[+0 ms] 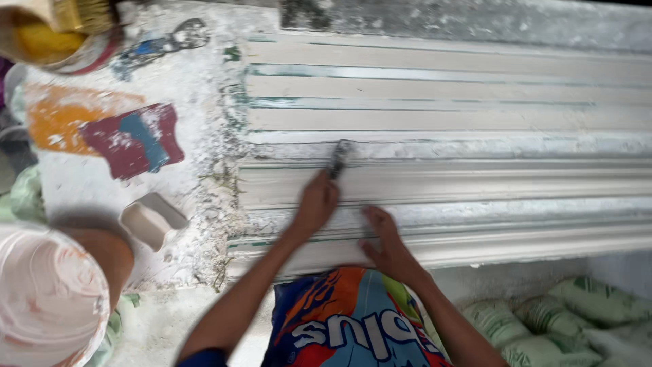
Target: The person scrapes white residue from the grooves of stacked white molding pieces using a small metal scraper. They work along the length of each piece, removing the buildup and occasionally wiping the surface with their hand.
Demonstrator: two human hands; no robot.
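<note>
Gripping a small scraper (339,158), left hand (316,204) closed | right hand (387,246) flat, open, on white moulding (475,180)

We reach both bare arms forward and up from the lower edge. Our left hand (316,202) is curled into a closed grip, knuckles up. Our right hand (387,243) lies flat, fingers spread, wrist bent slightly inward.

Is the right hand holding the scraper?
No, the right hand rests flat on the moulding; the left hand holds the scraper.
</note>
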